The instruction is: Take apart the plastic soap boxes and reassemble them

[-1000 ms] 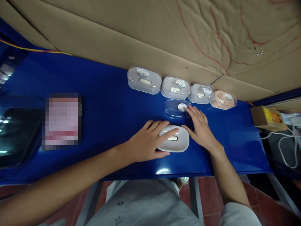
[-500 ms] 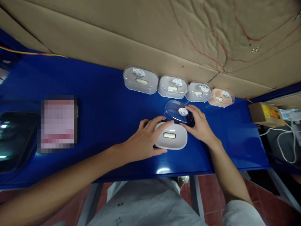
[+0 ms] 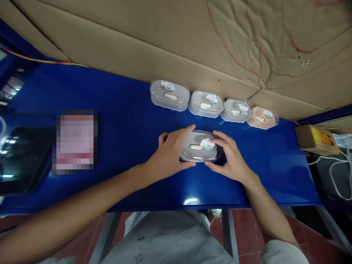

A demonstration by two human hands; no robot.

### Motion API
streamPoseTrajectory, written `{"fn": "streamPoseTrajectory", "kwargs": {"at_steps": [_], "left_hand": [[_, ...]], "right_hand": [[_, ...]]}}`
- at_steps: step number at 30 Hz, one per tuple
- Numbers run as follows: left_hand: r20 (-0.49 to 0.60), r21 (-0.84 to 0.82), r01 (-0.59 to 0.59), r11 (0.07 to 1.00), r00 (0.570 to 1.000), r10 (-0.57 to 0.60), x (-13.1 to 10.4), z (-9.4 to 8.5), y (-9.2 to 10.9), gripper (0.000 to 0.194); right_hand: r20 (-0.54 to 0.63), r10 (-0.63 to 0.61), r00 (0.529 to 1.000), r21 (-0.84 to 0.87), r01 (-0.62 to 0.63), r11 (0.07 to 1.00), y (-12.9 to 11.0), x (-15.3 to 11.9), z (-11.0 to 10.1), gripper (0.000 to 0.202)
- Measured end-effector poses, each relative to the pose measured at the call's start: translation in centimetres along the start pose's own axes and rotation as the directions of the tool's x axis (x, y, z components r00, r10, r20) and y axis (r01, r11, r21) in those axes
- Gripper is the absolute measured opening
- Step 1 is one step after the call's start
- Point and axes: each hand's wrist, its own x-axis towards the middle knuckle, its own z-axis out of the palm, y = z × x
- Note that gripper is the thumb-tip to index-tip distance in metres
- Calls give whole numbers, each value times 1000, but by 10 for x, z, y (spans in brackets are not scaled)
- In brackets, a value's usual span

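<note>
In front of me a white oval plastic box (image 3: 189,138) holds a cream capsule-shaped piece (image 3: 196,147) in its middle. A clear lid (image 3: 202,157) with a round label (image 3: 207,144) covers it. My left hand (image 3: 170,152) wraps the left end, with the thumb at the near side and fingers at the far side. Around the lid's right end curves my right hand (image 3: 232,156), thumb near the front edge and fingers on the far side and by the label. Whether the lid is fully seated I cannot tell.
Against the cardboard backing stand similar lidded boxes: several white ones (image 3: 169,96) and a peach one (image 3: 262,118). A blurred-out device (image 3: 75,143) and a black glossy object (image 3: 24,157) lie left. A small carton (image 3: 316,140) and white cables (image 3: 334,172) are right.
My right hand has brought the clear lid from behind the white box onto it. The left hand has stayed at the box's left end. The view has shifted slightly.
</note>
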Motion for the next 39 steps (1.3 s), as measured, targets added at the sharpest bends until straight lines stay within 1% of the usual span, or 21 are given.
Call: {"fn": "streamPoseTrajectory", "kwargs": {"at_steps": [4,11,14,17,19,21,23,25,26,28,30,31,33,35,37,39], "left_hand": [[23,-31,-2,1000,1000,3,1,0,-2,125],[35,-2,-19,1000,999,19,2,-4,-2,117],[58,24,-41,999,998,39,3,-7,-3,107],[109,84,-90,992,991,81,6,-14,-1,93],[152,148,-110,983,985,87,8,-23,2,87],[202,221,-111,969,977,66,8,-38,3,85],[240,297,-90,950,971,17,6,-58,0,82],[240,380,-22,925,968,-76,3,-82,-8,76],[222,420,34,907,965,-140,2,-94,-14,73],[176,480,160,863,946,-273,-2,-115,-25,71],[105,531,258,807,925,-365,-3,-129,-35,73],[61,560,288,777,921,-386,-4,-134,-39,74],[-32,614,315,723,926,-377,-4,-139,-44,73],[-105,641,321,697,936,-336,-4,-140,-48,68],[-171,630,340,699,938,-302,-5,-140,-55,66],[-239,596,366,715,931,-277,-5,-139,-63,63]], "right_hand": [[38,-16,999,7,16,1000,-4,0,7,69],[77,-20,997,-5,20,1000,-5,1,1,64],[110,-8,994,36,4,999,-5,2,1,65],[134,10,991,70,-19,997,-7,2,2,69],[154,7,988,70,-18,997,-8,2,4,73],[182,-2,983,45,-7,999,-8,1,8,77],[199,-15,980,5,14,1000,-6,0,12,82],[203,-20,979,-29,26,999,-4,0,16,85],[205,-19,979,-37,27,999,-2,0,17,85],[215,-8,977,-42,17,999,-1,0,17,82],[224,8,975,-51,4,999,-1,0,16,78],[227,10,974,-58,4,998,-1,-1,15,77],[231,5,973,-73,12,997,-2,-1,15,74],[231,0,973,-77,19,997,-2,-1,15,73],[232,-3,973,-75,21,997,-2,-2,16,73],[235,-4,972,-74,22,997,-2,-2,16,73]]}}
